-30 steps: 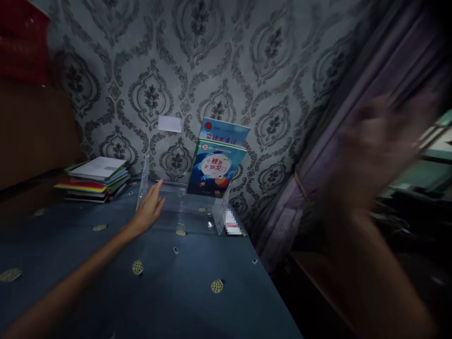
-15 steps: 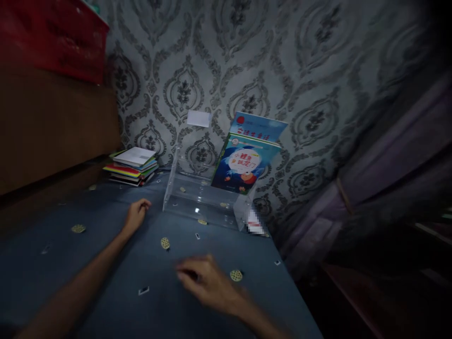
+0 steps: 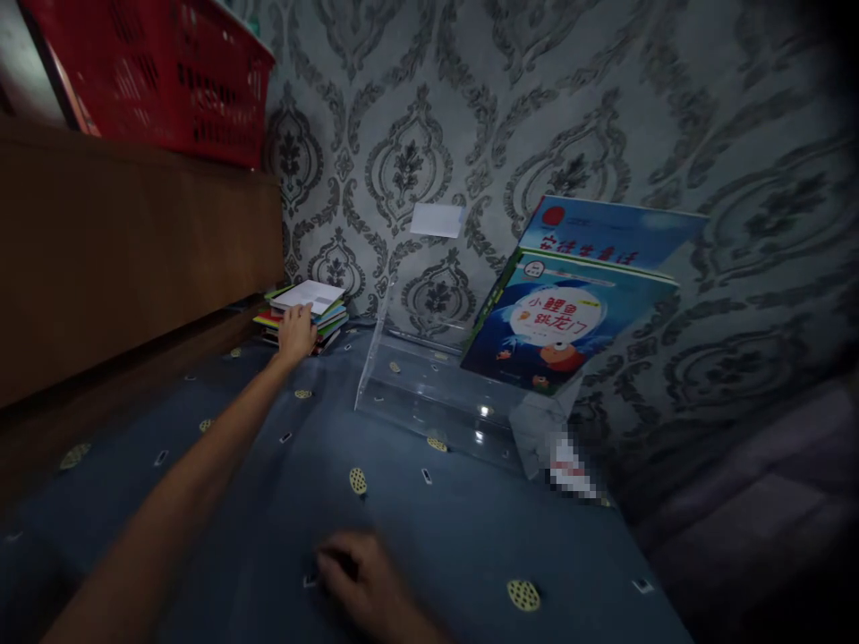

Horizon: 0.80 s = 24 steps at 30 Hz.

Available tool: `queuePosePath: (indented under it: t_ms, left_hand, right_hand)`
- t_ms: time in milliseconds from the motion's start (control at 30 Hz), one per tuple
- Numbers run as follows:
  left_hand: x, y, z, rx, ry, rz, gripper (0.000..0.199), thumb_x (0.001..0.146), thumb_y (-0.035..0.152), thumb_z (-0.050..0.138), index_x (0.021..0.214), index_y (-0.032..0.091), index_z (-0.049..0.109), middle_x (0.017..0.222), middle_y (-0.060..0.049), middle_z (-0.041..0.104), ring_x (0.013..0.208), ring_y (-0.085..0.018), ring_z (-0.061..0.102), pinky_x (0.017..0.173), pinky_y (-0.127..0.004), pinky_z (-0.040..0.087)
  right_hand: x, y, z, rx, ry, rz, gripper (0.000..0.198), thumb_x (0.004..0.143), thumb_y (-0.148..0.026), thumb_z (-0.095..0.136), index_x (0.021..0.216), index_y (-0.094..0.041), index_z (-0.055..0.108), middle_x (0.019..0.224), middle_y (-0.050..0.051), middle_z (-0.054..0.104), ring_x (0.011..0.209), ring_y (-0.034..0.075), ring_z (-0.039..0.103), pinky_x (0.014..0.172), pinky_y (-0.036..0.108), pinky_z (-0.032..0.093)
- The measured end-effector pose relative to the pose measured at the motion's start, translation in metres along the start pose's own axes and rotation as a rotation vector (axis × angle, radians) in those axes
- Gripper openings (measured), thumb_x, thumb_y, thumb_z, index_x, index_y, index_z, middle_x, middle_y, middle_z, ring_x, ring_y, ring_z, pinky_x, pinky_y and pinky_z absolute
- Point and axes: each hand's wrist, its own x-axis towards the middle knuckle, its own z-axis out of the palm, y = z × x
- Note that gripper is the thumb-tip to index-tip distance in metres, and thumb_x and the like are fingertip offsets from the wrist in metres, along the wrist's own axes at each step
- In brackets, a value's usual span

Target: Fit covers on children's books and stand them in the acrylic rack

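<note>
My left hand (image 3: 296, 334) is at the front of a stack of thin books (image 3: 328, 324), its fingers apart and bent against the edges below the pale top cover. I see no book lifted from the stack. Low in the view, my right hand (image 3: 366, 572) hovers over or rests on the cloth, loosely curled with a gap between thumb and forefinger and nothing in it. A clear plastic book rack (image 3: 443, 394) stands on the table. On its right side lean two blue picture books: the front one (image 3: 564, 326) has a fish on its cover and partly hides the rear one (image 3: 617, 231).
A dark blue patterned cloth (image 3: 255, 528) covers the table. Along the left runs a wooden cabinet (image 3: 134, 259) with a red plastic basket (image 3: 167, 80) on top. Patterned wallpaper (image 3: 409, 161) is behind. A white label (image 3: 436, 220) shows above the rack.
My left hand has moved forward from the bare cloth to the book stack. My right hand has drawn lower in the view. The camera has turned left and come closer.
</note>
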Motion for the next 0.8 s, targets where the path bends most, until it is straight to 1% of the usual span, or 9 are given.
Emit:
queuePosePath:
  t_ms: [67,133,267,333,400,533,600,700,800]
  left_hand:
    - [0.021,0.001,0.000,0.074,-0.023,0.039,0.059,0.090,0.022,0.051,0.148,0.019,0.044,0.156,-0.019,0.044,0.146,-0.036,0.034,0.116,-0.054,0.029]
    - [0.034,0.001,0.002,0.140,-0.064,0.070,0.057,0.089,0.023,0.054,0.146,0.021,0.047,0.154,-0.017,0.049,0.147,-0.036,0.032,0.116,-0.057,0.028]
    - [0.049,0.001,0.005,0.253,-0.129,0.093,0.038,0.096,0.026,0.047,0.130,0.023,0.062,0.138,-0.015,0.063,0.135,-0.035,0.046,0.112,-0.062,0.026]
    - [0.052,0.001,0.003,0.300,-0.149,0.090,0.037,0.099,0.028,0.040,0.125,0.023,0.066,0.131,-0.015,0.068,0.125,-0.034,0.055,0.111,-0.062,0.026]
    - [0.053,0.002,-0.004,0.344,-0.172,0.083,0.038,0.102,0.031,0.037,0.122,0.021,0.068,0.124,-0.016,0.071,0.117,-0.033,0.061,0.109,-0.060,0.030]
    - [0.041,0.003,-0.025,0.426,-0.216,0.106,0.040,0.105,0.037,0.038,0.118,0.016,0.069,0.116,-0.015,0.073,0.112,-0.029,0.066,0.106,-0.052,0.039]
    - [0.029,0.003,-0.035,0.463,-0.236,0.135,0.039,0.104,0.041,0.043,0.119,0.015,0.068,0.115,-0.013,0.073,0.112,-0.027,0.066,0.106,-0.052,0.041]
    - [0.005,0.003,-0.047,0.511,-0.267,0.180,0.034,0.103,0.040,0.051,0.117,0.014,0.067,0.116,-0.012,0.072,0.114,-0.026,0.066,0.108,-0.053,0.043]
    - [-0.027,0.003,-0.052,0.550,-0.312,0.213,0.032,0.099,0.039,0.060,0.119,0.015,0.066,0.120,-0.010,0.070,0.115,-0.025,0.065,0.107,-0.054,0.046]
  right_hand:
    - [-0.001,0.006,0.001,-0.043,-0.018,0.027,0.029,0.088,-0.040,0.061,0.100,-0.024,0.082,0.088,0.006,0.077,0.080,0.021,0.067,0.075,0.029,0.049]
    - [0.001,0.013,0.004,-0.047,-0.039,0.067,0.028,0.087,-0.039,0.064,0.106,-0.028,0.082,0.093,0.004,0.079,0.084,0.023,0.069,0.077,0.029,0.050]
    - [0.006,0.017,0.010,-0.042,-0.041,0.098,0.027,0.083,-0.033,0.064,0.101,-0.028,0.083,0.085,0.003,0.079,0.074,0.022,0.069,0.067,0.027,0.047]
    - [0.007,0.012,0.007,-0.032,-0.047,0.080,0.026,0.083,-0.033,0.062,0.098,-0.027,0.084,0.084,0.003,0.079,0.074,0.021,0.069,0.065,0.027,0.046]
    - [0.005,0.002,0.001,-0.016,-0.073,0.076,0.027,0.085,-0.033,0.061,0.099,-0.027,0.083,0.086,0.003,0.080,0.076,0.022,0.070,0.066,0.027,0.047]
    - [0.000,-0.014,-0.010,0.002,-0.068,0.065,0.030,0.088,-0.031,0.059,0.105,-0.024,0.082,0.097,0.006,0.080,0.086,0.022,0.071,0.075,0.028,0.048]
    - [-0.002,-0.017,-0.011,-0.002,-0.060,0.036,0.029,0.089,-0.030,0.058,0.102,-0.020,0.082,0.091,0.006,0.078,0.080,0.020,0.068,0.070,0.026,0.046]
    - [-0.002,-0.015,-0.010,0.004,-0.069,-0.035,0.027,0.091,-0.028,0.055,0.094,-0.017,0.080,0.076,0.003,0.073,0.066,0.015,0.059,0.061,0.024,0.039]
    - [-0.002,-0.011,-0.007,0.032,-0.009,-0.110,0.026,0.092,-0.029,0.055,0.091,-0.016,0.078,0.075,0.002,0.071,0.066,0.014,0.058,0.063,0.023,0.040]
